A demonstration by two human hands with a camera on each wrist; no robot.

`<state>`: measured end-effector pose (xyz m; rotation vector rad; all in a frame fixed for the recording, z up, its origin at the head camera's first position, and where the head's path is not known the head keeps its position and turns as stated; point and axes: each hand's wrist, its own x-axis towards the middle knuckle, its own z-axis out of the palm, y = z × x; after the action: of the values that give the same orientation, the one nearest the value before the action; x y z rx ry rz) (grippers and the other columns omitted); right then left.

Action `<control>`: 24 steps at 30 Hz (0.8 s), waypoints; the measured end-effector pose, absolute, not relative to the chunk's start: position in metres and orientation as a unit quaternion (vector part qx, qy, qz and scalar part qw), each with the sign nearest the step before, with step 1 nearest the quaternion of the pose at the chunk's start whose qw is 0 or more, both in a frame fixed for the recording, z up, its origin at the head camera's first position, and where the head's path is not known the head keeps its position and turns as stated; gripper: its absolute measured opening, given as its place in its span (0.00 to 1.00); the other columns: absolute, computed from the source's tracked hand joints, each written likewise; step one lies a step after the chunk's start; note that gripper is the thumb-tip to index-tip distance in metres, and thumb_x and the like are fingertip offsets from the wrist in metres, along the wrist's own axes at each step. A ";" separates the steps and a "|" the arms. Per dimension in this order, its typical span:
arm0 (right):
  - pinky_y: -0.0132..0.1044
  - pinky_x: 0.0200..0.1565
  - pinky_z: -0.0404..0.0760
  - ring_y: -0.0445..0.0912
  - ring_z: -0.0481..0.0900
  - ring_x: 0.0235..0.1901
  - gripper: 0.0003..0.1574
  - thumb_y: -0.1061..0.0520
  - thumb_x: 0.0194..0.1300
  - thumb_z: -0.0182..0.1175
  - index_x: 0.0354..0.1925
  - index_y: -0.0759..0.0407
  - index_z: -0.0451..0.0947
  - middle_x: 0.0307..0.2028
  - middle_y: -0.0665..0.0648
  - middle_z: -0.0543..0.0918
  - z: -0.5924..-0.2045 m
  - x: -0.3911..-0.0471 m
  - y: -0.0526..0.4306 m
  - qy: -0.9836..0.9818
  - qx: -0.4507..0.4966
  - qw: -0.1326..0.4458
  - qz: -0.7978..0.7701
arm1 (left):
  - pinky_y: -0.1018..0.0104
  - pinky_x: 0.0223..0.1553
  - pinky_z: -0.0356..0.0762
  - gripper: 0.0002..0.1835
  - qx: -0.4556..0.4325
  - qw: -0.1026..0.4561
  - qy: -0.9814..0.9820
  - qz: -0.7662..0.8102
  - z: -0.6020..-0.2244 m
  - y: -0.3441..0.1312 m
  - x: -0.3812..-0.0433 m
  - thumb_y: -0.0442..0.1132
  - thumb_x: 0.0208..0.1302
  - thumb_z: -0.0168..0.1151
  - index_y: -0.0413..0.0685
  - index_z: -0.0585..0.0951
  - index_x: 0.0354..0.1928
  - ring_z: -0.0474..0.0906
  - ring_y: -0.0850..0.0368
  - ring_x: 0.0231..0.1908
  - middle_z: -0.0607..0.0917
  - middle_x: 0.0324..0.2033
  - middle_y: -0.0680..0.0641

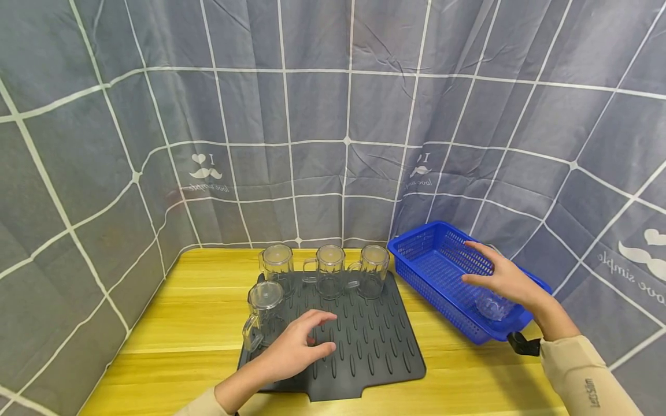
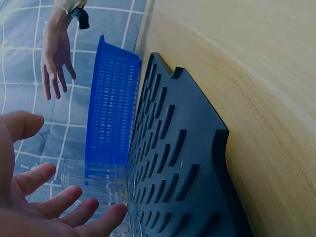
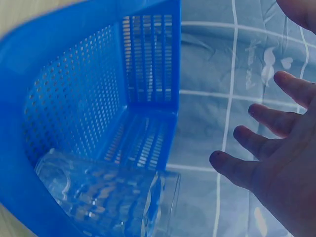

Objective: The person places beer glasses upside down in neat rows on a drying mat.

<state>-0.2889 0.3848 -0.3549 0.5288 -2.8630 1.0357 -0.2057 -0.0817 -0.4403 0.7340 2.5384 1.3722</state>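
My left hand hovers over the black ridged drying mat, fingers spread and holding nothing. Several clear glass mugs stand upside down along the mat's far and left edges. The nearest to that hand is the front-left mug; behind it are a left mug, a middle mug and a right mug. My right hand, fingers apart, is above the blue plastic basket. Inside the basket's near end lies another clear glass, apart from the fingers in the right wrist view.
The yellow wood-grain table carries the mat and the basket, which stands angled right of the mat. A grey curtain with white grid lines surrounds the table at the back and sides. A black strap hangs by the right cuff.
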 end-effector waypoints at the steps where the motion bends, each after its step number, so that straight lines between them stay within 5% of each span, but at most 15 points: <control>1: 0.75 0.62 0.56 0.72 0.51 0.73 0.56 0.46 0.64 0.70 0.80 0.51 0.52 0.76 0.69 0.55 -0.354 -0.290 0.387 -0.929 0.167 0.024 0.330 | 0.57 0.49 0.81 0.27 0.247 0.086 0.849 0.458 -0.440 -0.082 -0.206 0.57 0.70 0.62 0.62 0.73 0.68 0.74 0.49 0.60 0.73 0.65 0.53; 24: 0.75 0.60 0.59 0.78 0.54 0.69 0.62 0.39 0.60 0.70 0.77 0.66 0.51 0.71 0.81 0.55 -0.357 -0.308 0.433 -0.965 0.085 0.013 0.248 | 0.62 0.48 0.81 0.26 0.246 0.100 0.836 0.480 -0.441 -0.076 -0.207 0.56 0.70 0.62 0.64 0.73 0.68 0.71 0.48 0.63 0.73 0.64 0.53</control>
<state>-0.3085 0.4332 -0.3571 0.2653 -3.0064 0.7714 -0.2069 -0.0761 -0.4412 0.7287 2.4711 1.4205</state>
